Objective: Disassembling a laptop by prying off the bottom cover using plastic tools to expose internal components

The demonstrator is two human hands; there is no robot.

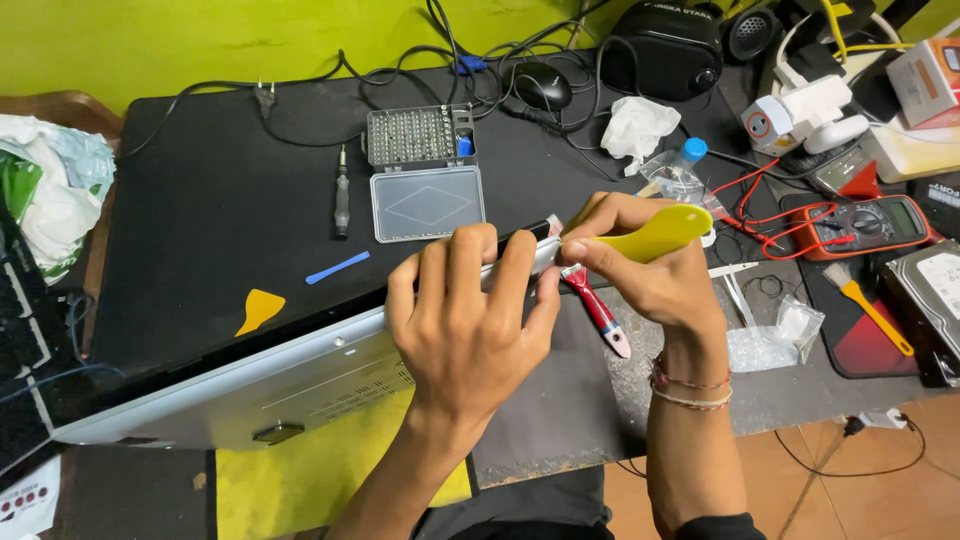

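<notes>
The left hand [470, 320] lies nearest, knuckles up, its fingers curled over the top edge of a silver laptop [250, 390] that is tipped up on its side across the dark table [200, 200] — the grip is closed on the edge near the corner, the thumb hidden behind. Just beside it, the right hand [650, 275] pinches a yellow plastic pry tool [655, 235] between thumb and forefinger, with the tool's narrow end set against the laptop's corner where the black lid meets the silver shell. A red-handled brush [597, 308] lies on the table just under the right hand. Behind the laptop sit a small yellow pick [260, 308] and a thin blue pry stick [337, 268], well apart from both hands. Farther back are a screwdriver [342, 192] and an open bit case [422, 172] with its clear lid folded toward the camera. To the right, a red multimeter [865, 225] rests with its leads looped beside it, near a yellow-handled brush [868, 305] and a bare hard drive [930, 285] — all on the table's right end.
</notes>
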